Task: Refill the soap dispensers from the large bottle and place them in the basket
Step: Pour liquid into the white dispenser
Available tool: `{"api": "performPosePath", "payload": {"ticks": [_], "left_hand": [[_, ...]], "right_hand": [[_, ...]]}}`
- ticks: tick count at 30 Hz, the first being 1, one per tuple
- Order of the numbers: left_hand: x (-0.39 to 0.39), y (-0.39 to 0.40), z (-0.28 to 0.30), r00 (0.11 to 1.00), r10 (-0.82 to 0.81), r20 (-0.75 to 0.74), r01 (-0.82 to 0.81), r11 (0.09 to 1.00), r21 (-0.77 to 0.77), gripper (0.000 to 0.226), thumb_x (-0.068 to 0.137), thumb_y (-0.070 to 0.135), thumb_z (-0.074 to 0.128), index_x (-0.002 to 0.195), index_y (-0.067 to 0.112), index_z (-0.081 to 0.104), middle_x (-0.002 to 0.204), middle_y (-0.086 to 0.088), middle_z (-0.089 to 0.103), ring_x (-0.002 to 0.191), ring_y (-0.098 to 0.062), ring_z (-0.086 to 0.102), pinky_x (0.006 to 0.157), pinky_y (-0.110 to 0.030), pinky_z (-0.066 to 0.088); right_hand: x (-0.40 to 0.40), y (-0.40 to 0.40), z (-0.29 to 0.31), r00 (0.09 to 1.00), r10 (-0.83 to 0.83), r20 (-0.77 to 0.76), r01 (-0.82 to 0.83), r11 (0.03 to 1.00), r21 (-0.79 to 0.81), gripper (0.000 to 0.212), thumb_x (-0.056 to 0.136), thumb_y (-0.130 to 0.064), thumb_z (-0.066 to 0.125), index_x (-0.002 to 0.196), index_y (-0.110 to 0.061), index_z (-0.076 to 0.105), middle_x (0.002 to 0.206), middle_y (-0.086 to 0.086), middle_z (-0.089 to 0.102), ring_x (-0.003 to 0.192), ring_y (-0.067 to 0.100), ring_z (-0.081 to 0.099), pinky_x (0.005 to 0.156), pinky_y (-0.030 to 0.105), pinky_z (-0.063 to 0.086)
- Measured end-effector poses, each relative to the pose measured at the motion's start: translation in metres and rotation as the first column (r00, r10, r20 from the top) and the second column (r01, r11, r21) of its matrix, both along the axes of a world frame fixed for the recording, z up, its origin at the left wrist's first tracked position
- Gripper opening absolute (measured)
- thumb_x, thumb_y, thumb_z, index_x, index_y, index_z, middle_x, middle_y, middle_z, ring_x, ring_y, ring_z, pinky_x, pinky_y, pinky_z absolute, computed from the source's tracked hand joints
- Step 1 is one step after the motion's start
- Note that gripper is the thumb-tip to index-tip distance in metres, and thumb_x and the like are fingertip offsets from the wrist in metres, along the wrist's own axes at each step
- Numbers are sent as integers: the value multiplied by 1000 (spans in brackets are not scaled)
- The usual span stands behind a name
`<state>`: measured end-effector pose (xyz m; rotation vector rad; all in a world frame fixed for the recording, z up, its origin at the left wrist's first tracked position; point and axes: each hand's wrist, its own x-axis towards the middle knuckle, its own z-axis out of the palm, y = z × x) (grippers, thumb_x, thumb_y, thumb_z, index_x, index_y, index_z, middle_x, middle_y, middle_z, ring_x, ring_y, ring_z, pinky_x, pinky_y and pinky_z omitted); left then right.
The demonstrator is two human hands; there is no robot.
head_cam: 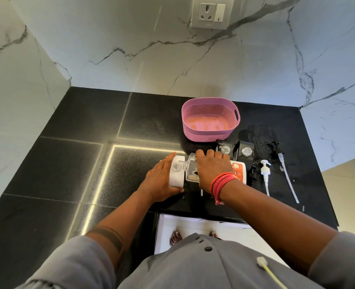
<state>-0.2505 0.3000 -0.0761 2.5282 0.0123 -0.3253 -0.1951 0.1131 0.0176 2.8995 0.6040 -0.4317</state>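
Note:
My left hand [157, 180] grips a white soap dispenser [176, 174] standing on the black counter. Over it my right hand [212, 170] holds the large clear bottle [190, 170], tipped on its side. The bottle's open neck points left and lies over the top of the white dispenser, and its orange and white label shows past my wrist. Two dark dispensers [225, 150] [247, 151] with open clear necks stand just behind my right hand. The pink basket [211, 105] sits behind them near the wall with nothing in it.
A white pump head with its tube [265, 171] lies right of the bottle. Further right lie a black pump head [273, 145] and a long clear tube [288, 180]. The counter's front edge is close below my wrists. Marble walls enclose the back and left.

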Motion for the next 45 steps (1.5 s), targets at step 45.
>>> {"api": "performPosePath", "payload": {"ticks": [45], "left_hand": [[0,-1,2,1000,9,-19,-8,999,45,136,70,59,88,163,35,-8,161,-6,40,143,-29,44,116,-50,35]], "right_hand": [[8,19,18,997,-11,-70,-1,987,-160,55,92,-31,65,138,-14,41,132,21,55,124,41,53,108,59,40]]}}
